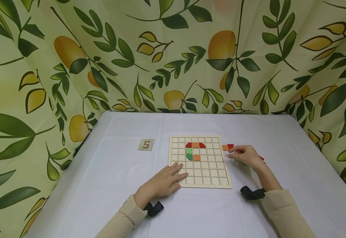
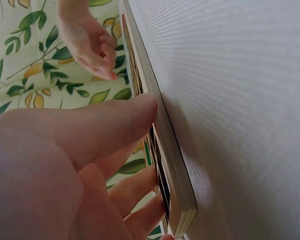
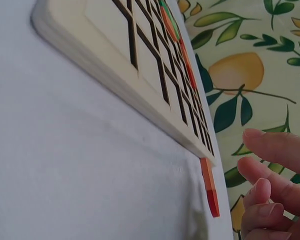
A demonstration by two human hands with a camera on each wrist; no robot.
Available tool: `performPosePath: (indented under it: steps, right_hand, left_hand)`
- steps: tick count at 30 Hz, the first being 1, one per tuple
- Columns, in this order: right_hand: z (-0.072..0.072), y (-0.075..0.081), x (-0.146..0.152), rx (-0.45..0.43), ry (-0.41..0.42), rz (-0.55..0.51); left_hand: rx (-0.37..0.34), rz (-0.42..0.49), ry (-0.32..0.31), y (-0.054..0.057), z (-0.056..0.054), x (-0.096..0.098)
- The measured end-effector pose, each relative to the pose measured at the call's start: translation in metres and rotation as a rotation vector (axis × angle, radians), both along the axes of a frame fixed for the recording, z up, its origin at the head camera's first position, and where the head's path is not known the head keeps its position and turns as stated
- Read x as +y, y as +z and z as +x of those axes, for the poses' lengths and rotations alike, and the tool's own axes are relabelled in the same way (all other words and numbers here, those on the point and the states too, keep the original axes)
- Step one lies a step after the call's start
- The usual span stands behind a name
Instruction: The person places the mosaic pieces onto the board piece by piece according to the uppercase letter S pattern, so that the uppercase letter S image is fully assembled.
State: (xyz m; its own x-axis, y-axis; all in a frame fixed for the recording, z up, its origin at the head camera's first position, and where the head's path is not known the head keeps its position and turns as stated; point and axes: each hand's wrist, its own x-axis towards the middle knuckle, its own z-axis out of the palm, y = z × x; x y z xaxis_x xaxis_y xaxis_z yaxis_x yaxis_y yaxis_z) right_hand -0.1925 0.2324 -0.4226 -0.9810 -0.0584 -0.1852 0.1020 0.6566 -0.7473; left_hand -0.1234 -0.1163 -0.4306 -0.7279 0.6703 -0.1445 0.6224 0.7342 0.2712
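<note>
My left hand rests with spread fingers on the near left corner of a wooden grid board. In the left wrist view its thumb lies along the board's edge. My right hand hovers beside the board's right edge, its fingertips close to an orange square tile and a red tile. Nothing shows between its fingers in the right wrist view. On the grid sit two red rounded tiles around an orange square, then a light green square, a dark green rounded tile and another orange square.
A small pattern card with an S figure on a grid lies left of the board. More red pieces show partly behind my right hand. White cloth covers the table, and a leaf-patterned curtain hangs behind it.
</note>
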Motion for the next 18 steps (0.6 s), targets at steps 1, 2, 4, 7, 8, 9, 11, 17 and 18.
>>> performPosePath:
  steps: [1, 2, 4, 7, 8, 9, 11, 17, 18]
  right_hand:
    - [-0.001, 0.000, 0.001, 0.000, -0.002, 0.001]
    - [-0.002, 0.000, 0.003, 0.000, -0.006, 0.002]
    - [-0.004, -0.001, 0.005, -0.001, -0.020, 0.004]
    - [-0.007, -0.002, 0.007, -0.002, -0.042, 0.016]
    - [-0.008, -0.003, 0.008, -0.002, -0.049, 0.022]
    - [-0.009, -0.003, 0.008, -0.002, -0.056, 0.026]
    - [-0.011, -0.003, 0.009, -0.005, -0.067, 0.028]
    - [-0.017, -0.002, 0.010, -0.050, -0.114, -0.006]
    - [-0.018, -0.002, 0.009, -0.057, -0.124, -0.008]
  left_hand:
    - [-0.001, 0.002, 0.001, 0.000, 0.000, 0.000]
    - [-0.002, 0.003, 0.001, 0.000, 0.000, 0.000]
    - [-0.004, 0.006, 0.003, 0.000, 0.000, 0.000]
    - [-0.006, 0.006, 0.002, 0.000, 0.000, 0.000]
    - [-0.006, 0.005, 0.000, 0.000, 0.000, 0.000]
    - [-0.005, 0.004, -0.002, 0.000, 0.000, 0.000]
    - [-0.003, 0.003, -0.005, 0.000, 0.000, 0.000]
    - [-0.003, 0.003, -0.004, 0.000, 0.000, 0.000]
    - [-0.005, 0.004, -0.002, 0.000, 0.000, 0.000]
